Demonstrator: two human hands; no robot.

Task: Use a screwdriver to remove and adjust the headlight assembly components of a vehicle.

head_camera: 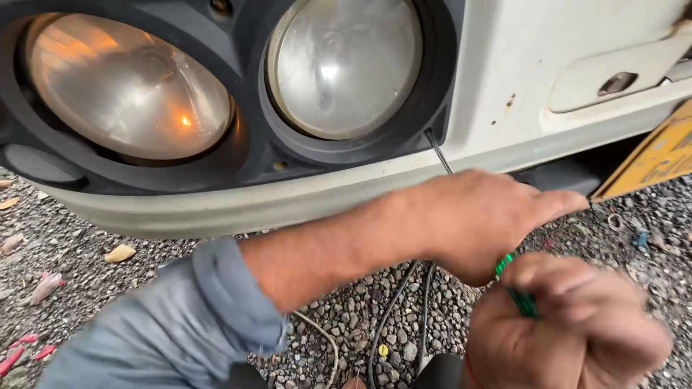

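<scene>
A screwdriver has its thin metal shaft with the tip at the black rim of the right headlight. Its green handle shows lower down. My left hand reaches across from the left in a blue sleeve and is curled over the middle of the tool, hiding where shaft meets handle. My right hand, blurred at the lower right, is closed around the green handle. The left headlight glows amber in the same black housing.
A pale bumper runs under the lamps, on a white vehicle body. A yellow plate hangs at the right. Gravel ground below carries black cables, a pale wire and scattered litter.
</scene>
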